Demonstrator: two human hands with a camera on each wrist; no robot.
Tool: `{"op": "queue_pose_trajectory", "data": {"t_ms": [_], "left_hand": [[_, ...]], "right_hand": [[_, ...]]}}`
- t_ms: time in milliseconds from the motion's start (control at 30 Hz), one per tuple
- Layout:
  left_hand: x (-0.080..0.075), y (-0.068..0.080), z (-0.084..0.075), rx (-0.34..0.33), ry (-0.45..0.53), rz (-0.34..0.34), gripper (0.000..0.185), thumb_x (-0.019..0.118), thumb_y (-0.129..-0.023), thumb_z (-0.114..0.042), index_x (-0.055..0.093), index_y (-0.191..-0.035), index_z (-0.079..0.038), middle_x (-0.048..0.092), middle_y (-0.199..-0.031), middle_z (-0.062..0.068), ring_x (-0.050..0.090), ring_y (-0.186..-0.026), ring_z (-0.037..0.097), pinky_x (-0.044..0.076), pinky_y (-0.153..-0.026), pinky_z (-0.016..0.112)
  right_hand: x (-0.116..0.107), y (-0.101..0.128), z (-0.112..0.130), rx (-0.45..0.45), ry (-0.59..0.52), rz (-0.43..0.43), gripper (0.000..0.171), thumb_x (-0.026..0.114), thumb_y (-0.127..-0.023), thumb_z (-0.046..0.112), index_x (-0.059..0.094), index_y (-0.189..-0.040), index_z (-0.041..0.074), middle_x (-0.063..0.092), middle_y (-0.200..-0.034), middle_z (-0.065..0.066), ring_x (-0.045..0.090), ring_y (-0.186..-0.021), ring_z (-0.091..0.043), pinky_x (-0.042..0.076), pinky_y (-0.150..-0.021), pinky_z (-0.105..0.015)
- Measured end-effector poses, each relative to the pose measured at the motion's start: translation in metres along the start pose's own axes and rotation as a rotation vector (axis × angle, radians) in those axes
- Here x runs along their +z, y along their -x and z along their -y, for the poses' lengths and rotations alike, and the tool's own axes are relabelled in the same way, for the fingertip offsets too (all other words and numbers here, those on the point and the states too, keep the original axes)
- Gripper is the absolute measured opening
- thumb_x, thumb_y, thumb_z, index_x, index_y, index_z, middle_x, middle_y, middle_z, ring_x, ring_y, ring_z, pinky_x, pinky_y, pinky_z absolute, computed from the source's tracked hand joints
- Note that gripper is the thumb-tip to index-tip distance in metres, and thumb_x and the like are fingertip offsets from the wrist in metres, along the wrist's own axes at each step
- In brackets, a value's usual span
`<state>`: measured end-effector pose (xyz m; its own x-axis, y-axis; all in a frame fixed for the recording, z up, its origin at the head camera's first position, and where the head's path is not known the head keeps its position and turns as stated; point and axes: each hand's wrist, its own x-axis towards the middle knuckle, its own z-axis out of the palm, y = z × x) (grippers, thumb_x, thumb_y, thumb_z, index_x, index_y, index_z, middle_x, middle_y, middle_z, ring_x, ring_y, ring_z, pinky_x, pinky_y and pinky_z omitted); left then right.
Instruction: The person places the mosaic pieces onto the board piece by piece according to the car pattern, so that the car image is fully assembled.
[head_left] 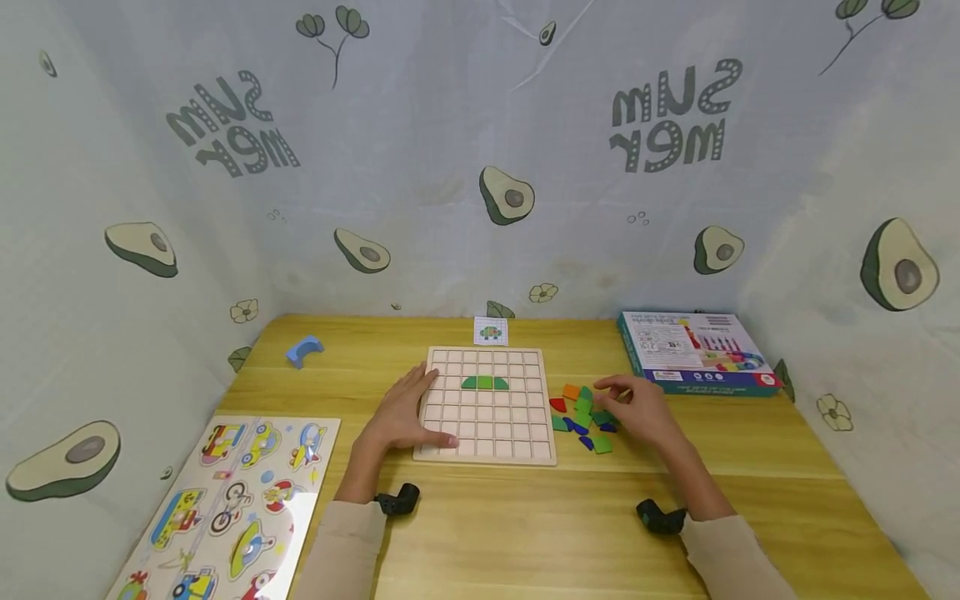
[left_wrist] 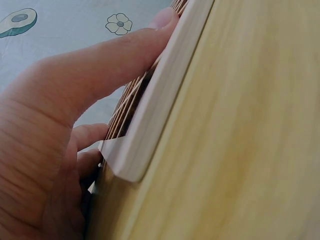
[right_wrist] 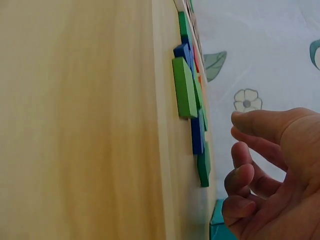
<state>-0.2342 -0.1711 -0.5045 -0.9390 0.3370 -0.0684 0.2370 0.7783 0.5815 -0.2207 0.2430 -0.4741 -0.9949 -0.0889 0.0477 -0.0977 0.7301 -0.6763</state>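
Resting flat on the left edge of the pale wooden grid board, fingers straight and spread, thumb along the rim: the left hand. In the left wrist view, thumb pressed against the board's raised frame. Board near the middle of the light wooden desk, its square cells holding only a short row of green wooden pieces in the upper rows; other cells bare. Hovering over a loose pile of small coloured wooden tiles just beside the board's right edge: the right hand, fingers loosely curled, gripping nothing visible. In the right wrist view, fingertips apart from the green and blue tiles, not touching. Small pattern card at the far edge of the desk, behind the board. Teal-sided cardboard game box closed, toward the far right corner. Blue arch-shaped block toward the far left. Vehicle picture puzzle board at the near left corner, its cut-outs filled.
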Motion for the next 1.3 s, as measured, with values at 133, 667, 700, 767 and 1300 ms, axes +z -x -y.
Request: {"op": "queue_pose_trajectory", "data": {"t_ms": [133, 667, 700, 767, 1300], "left_hand": [[-0.001, 0.0, -0.001, -0.004, 0.0, -0.003, 0.127, 0.09, -0.064, -0.061, 0.027, -0.165, -0.015, 0.012, -0.174, 0.01, 0.011, -0.161, 0.035, 0.018, -0.127, 0.061], [0.003, -0.002, 0.003, -0.006, -0.014, -0.012, 0.128, 0.089, -0.064, -0.064, 0.027, -0.165, -0.017, 0.012, -0.175, 0.008, 0.011, -0.162, 0.033, 0.018, -0.128, 0.06], [0.003, -0.003, 0.003, -0.005, -0.015, -0.014, 0.128, 0.09, -0.064, -0.064, 0.027, -0.165, -0.016, 0.012, -0.175, 0.008, 0.012, -0.161, 0.033, 0.019, -0.128, 0.06], [0.003, -0.003, 0.003, -0.008, -0.013, -0.016, 0.128, 0.09, -0.063, -0.064, 0.027, -0.165, -0.017, 0.013, -0.175, 0.008, 0.012, -0.161, 0.033, 0.019, -0.128, 0.06], [0.005, -0.002, 0.004, 0.005, -0.026, -0.02, 0.129, 0.089, -0.063, -0.065, 0.027, -0.165, -0.015, 0.014, -0.174, 0.008, 0.013, -0.161, 0.034, 0.02, -0.127, 0.061]], "right_hand": [[-0.002, 0.001, -0.005, -0.009, 0.011, -0.01, 0.027, 0.071, -0.098, 0.02, 0.074, -0.119, 0.003, 0.065, -0.089, -0.007, 0.052, -0.075, -0.019, 0.043, -0.063, -0.026], [0.01, -0.016, -0.003, 0.049, 0.118, 0.012, 0.022, 0.069, -0.099, 0.02, 0.077, -0.111, 0.004, 0.069, -0.1, -0.014, 0.056, -0.085, -0.024, 0.046, -0.073, -0.031], [0.01, -0.018, -0.004, 0.047, 0.12, 0.01, 0.021, 0.068, -0.099, 0.019, 0.077, -0.111, 0.004, 0.069, -0.1, -0.014, 0.055, -0.085, -0.024, 0.046, -0.073, -0.031], [0.01, -0.02, -0.005, 0.042, 0.123, 0.004, 0.02, 0.067, -0.1, 0.018, 0.077, -0.11, 0.004, 0.068, -0.098, -0.014, 0.054, -0.083, -0.024, 0.044, -0.071, -0.031], [0.012, -0.021, -0.008, 0.059, 0.102, 0.037, 0.034, 0.07, -0.098, 0.026, 0.071, -0.12, 0.001, 0.067, -0.1, -0.016, 0.057, -0.088, -0.027, 0.05, -0.077, -0.037]]}}
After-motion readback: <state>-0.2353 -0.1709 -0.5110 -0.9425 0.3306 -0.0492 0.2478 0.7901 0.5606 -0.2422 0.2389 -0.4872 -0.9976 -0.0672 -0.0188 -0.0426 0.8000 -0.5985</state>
